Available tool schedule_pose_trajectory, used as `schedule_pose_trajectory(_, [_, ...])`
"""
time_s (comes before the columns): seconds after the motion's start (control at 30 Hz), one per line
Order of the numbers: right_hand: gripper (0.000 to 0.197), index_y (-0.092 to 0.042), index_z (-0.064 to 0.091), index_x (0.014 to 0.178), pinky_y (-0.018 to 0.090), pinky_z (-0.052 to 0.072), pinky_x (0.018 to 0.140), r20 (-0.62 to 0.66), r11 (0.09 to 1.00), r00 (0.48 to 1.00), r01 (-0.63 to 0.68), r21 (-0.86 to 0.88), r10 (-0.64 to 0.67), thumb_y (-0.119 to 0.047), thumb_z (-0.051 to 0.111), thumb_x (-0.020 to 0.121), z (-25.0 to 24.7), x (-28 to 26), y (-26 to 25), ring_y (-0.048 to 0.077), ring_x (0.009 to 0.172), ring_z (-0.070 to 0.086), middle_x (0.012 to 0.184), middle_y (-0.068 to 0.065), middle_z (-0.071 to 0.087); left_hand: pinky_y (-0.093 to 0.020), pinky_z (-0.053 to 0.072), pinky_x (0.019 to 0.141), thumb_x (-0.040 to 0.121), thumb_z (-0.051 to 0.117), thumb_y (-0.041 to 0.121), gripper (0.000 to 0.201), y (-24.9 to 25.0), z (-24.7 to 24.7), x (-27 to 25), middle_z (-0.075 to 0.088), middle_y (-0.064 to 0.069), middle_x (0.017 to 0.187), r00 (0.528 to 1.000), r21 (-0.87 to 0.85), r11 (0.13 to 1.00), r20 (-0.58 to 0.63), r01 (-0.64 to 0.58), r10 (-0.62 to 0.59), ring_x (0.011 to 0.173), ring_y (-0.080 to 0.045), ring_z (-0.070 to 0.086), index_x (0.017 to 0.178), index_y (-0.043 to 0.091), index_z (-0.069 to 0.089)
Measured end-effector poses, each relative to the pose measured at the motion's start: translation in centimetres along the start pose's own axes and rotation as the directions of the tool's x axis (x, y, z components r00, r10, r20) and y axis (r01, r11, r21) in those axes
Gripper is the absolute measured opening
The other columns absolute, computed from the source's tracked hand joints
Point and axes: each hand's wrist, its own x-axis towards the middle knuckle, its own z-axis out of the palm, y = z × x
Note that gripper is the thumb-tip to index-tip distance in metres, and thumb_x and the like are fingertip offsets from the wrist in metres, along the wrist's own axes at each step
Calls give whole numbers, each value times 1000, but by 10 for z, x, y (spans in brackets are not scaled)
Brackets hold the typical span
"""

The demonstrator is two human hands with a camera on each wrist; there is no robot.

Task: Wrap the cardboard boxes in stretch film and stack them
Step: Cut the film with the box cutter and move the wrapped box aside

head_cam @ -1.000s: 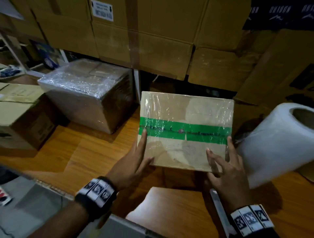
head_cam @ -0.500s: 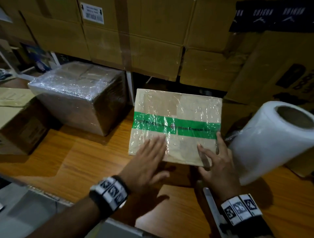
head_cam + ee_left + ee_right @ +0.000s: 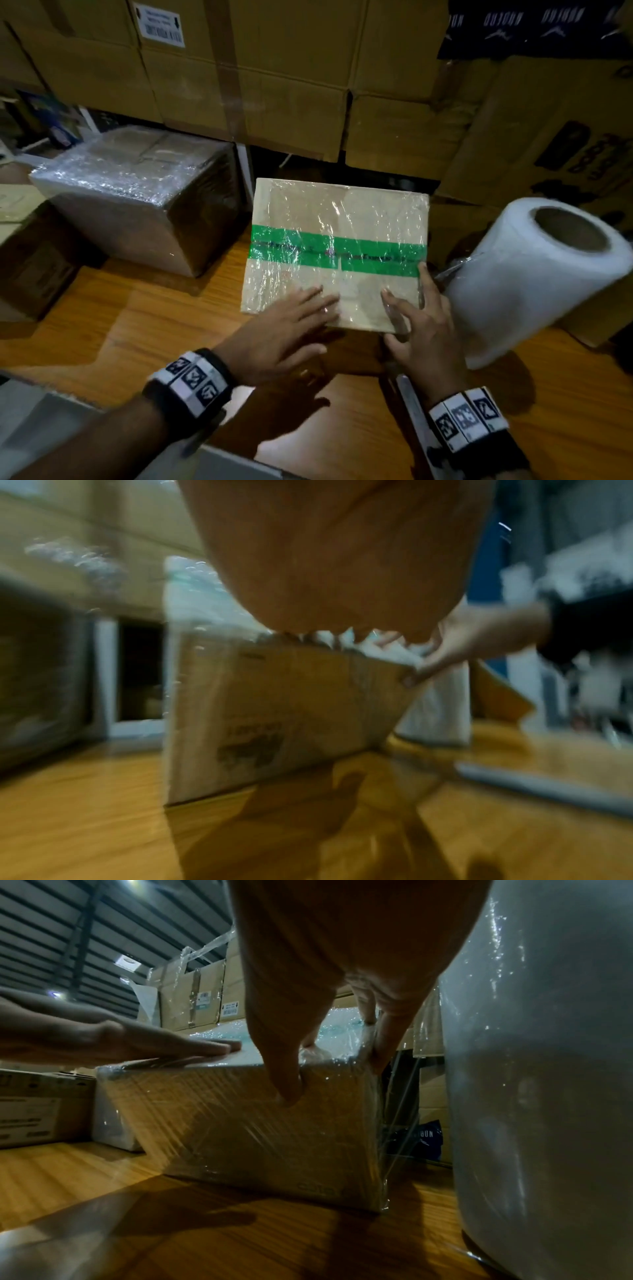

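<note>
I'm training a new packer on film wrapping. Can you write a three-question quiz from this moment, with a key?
1. True or false: the box with green tape already has film on its top.
2. What is the left hand doing? A) pinching the film roll B) lying flat on the box top C) resting on the floor
3. On which side of the box does the stretch film roll stand, the left hand's or the right hand's?

Key: 1 true; 2 B; 3 the right hand's.

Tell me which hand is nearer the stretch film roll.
Right. The right hand grips the near right corner of the green-taped box, right beside the stretch film roll. The left hand lies flat on the box top, farther left.
</note>
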Motion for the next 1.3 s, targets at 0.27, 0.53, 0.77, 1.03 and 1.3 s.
schedule_pose_trajectory(0.27, [81,-40,62,139,54,54,103,-1,1000,1000,4,-4,-4,-21,93,67,1,-1,0,36,142,36,174,-4,-1,-58,19,126,106,35,61,80,-66,-16,10,-32,-4,168,901,-57,923,-202,381,-384,159,-31,-7,167,22,1])
schedule_pose_trajectory(0.53, [82,-38,65,137,45,53,99,-34,999,999,17,39,-16,-13,94,65,5,-9,1,34,142,37,173,-5,4,-69,7,124,93,37,82,87,-29,-19,-16,21,-16,166,876,96,920,-357,381,-326,159,-39,-3,151,18,45])
schedule_pose_trajectory(0.77, [71,-38,64,134,57,47,108,31,1000,1000,0,-24,1,-41,90,68,-9,-5,-10,37,147,31,173,0,7,-63,-2,125,98,28,77,93,-64,-27,58,-22,-18,169,928,324,876,-234,357,-292,157,-35,-21,166,24,-6])
schedule_pose_trajectory(1.03, [71,-23,5,167,54,5,129,100,951,961,272,-149,-259,-41,34,104,9,49,-49,27,159,-16,172,12,-16,-65,2,125,100,33,71,87,-59,-16,48,-14,-16,172,926,296,898,-291,324,-238,159,-34,-10,167,22,5])
schedule_pose_trajectory(1.3, [29,-21,68,126,38,54,101,-38,940,944,330,85,-328,-28,58,99,-8,0,-37,19,124,56,137,-1,61,-62,-4,126,99,32,71,87,-56,-12,47,-11,-14,173,912,269,903,-331,337,-242,160,-32,-9,167,23,7])
